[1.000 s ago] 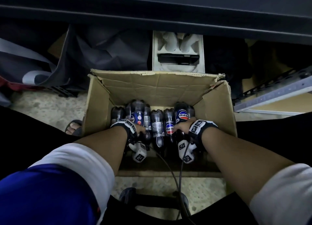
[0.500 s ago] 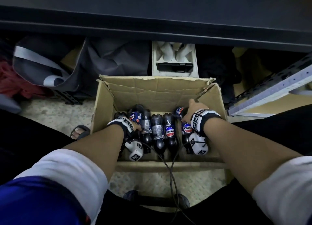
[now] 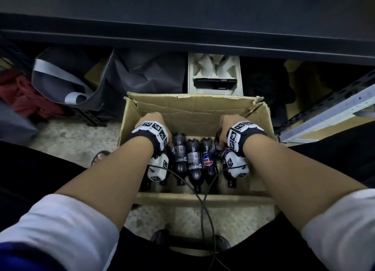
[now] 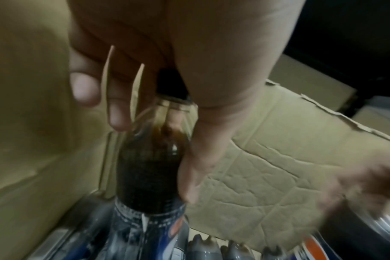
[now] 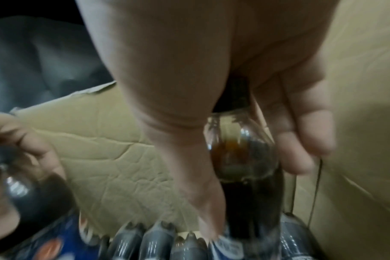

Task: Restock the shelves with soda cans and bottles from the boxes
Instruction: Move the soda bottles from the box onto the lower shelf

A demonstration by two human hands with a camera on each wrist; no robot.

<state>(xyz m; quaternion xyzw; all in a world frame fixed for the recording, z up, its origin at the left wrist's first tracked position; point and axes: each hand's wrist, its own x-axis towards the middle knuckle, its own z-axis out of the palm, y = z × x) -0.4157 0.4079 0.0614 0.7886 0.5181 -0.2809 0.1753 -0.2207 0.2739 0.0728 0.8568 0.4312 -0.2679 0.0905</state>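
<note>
Left hand (image 4: 167,58) fingers (image 4: 85,88) curled around neck of left cola bottle (image 4: 151,168). Right hand (image 5: 211,70) gripping right cola bottle (image 5: 252,176) likewise, inside cardboard box (image 3: 190,108). Other bottles (image 3: 193,159) lying between.

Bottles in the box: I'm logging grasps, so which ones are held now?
The two end bottles: the left hand grips the leftmost bottle by its neck, the right hand the rightmost bottle. The middle bottles lie untouched.
</note>
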